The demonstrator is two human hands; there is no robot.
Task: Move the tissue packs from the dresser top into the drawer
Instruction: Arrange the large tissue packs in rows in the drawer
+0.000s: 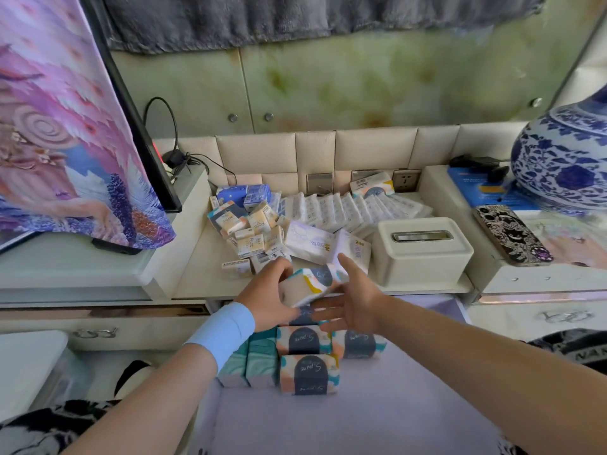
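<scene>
Head view, centre: left hand grips a patterned tissue pack; right hand sits beside it, fingers spread wide.

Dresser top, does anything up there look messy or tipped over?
Yes. The small beige and blue pocket tissue packs lie in a jumbled heap on the left of the cream dresser top, tilted every way. Beside them, thin white flat packs lean in an overlapping row like toppled dominoes. Nothing looks spilled or torn.
</scene>
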